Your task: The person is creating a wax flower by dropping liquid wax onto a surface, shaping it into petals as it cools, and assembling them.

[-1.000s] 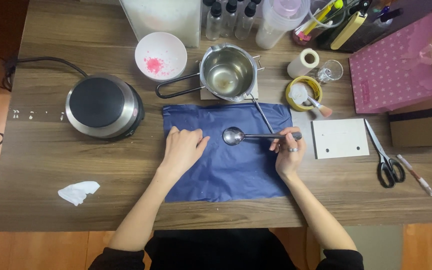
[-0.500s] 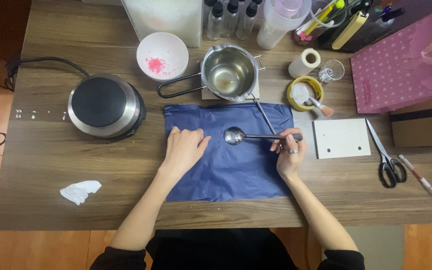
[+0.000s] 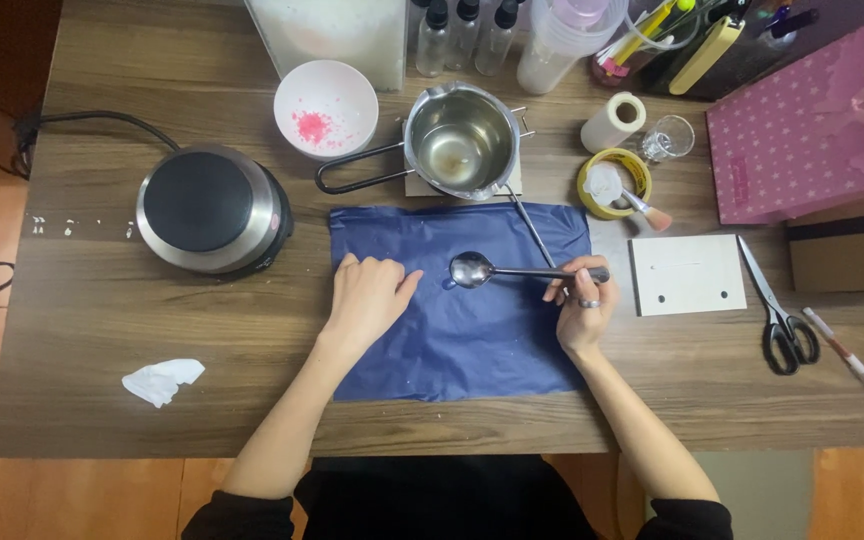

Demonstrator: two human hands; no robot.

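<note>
My right hand grips the handle of a metal spoon, whose bowl points left just above a blue sheet spread on the wooden table. My left hand rests flat on the sheet's left part, fingers together, holding nothing. A small steel saucepan with clear liquid stands just beyond the sheet. A thin metal rod lies slanted from the pan onto the sheet.
A round black hotplate sits at the left, its cord running off the table. A white bowl holds pink bits. A white card, scissors, a tape roll, bottles and a pink box crowd the right. A crumpled tissue lies near the front left.
The spoon and both hands stay almost where they were. The view has shifted very slightly.
</note>
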